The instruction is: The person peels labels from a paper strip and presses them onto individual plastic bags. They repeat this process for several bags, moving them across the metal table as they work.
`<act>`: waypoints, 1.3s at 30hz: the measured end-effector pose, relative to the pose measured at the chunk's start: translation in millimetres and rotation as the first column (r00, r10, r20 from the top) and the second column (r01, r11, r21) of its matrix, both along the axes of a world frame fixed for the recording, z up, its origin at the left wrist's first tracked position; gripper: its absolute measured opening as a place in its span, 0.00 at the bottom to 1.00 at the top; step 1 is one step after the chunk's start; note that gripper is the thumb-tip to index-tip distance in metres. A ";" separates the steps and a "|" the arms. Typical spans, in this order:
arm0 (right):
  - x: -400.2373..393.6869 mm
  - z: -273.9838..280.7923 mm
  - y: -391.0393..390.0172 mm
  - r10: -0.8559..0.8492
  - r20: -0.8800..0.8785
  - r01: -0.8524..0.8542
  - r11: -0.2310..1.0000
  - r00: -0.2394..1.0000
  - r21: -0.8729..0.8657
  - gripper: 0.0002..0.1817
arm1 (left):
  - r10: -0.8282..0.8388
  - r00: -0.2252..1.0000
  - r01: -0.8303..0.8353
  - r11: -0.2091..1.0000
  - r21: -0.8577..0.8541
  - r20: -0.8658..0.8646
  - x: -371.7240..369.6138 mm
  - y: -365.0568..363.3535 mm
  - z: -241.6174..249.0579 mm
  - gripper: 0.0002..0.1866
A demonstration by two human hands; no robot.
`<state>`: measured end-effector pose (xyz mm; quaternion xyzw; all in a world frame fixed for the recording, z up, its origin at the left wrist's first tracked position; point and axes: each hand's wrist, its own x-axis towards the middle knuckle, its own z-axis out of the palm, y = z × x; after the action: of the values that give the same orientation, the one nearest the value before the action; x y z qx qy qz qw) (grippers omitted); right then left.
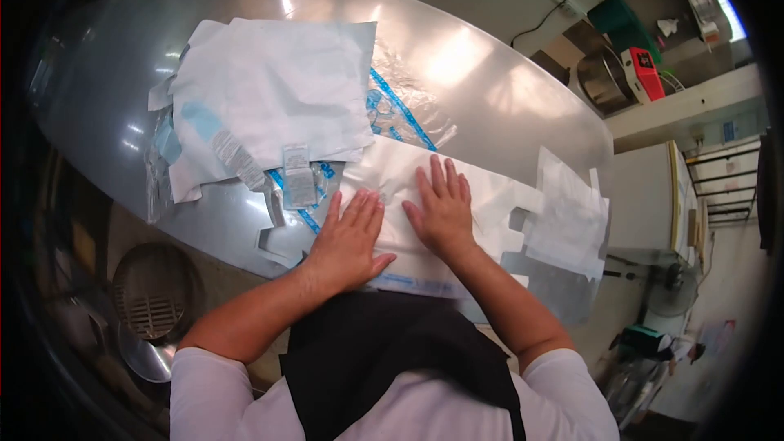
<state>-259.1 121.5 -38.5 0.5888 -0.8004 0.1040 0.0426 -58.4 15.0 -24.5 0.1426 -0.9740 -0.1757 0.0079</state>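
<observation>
Both my hands lie flat, fingers spread, on a white sheet-like pouch (490,196) with a blue strip along its near edge, at the front of a shiny metal table (490,90). My left hand (349,238) presses the pouch's left part. My right hand (442,206) rests just right of it, palm down. Neither hand grips anything.
A pile of white and blue sheets and clear plastic packets (269,98) covers the table's left. A smaller stack of white sheets (567,216) lies at the right. A round metal grate (151,294) sits on the floor at left. A red device (645,72) stands at the far right.
</observation>
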 end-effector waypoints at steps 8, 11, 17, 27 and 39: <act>-4.5 -16.8 32.3 -0.056 -0.091 0.047 0.994 0.994 -0.097 0.21 | 0.183 0.966 -0.161 0.979 0.128 -0.183 17.0 5.3 17.0 0.40; -0.6 -9.5 31.3 0.006 -0.033 -0.012 0.982 0.999 -0.188 0.15 | 0.319 0.918 -0.283 0.943 0.174 -0.237 34.9 19.6 17.5 0.37; 11.5 31.7 40.6 0.096 0.358 0.072 0.901 0.929 -0.428 0.10 | 0.430 0.815 -0.267 0.874 0.406 -0.390 32.7 19.5 12.6 0.34; 1.0 101.5 82.0 0.218 0.653 0.146 0.878 0.725 -0.455 0.08 | 0.677 0.711 -0.129 0.393 0.910 -0.192 -5.4 5.1 52.9 0.21; -52.8 88.3 111.2 0.196 0.862 0.126 0.950 0.468 -0.284 0.16 | 0.576 0.783 0.063 0.301 0.952 -0.234 -23.4 40.0 119.0 0.22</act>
<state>-311.9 232.6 49.8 0.4525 -0.6678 0.5168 -0.2868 -81.8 54.9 94.5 0.2282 -0.6099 -0.7233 0.2297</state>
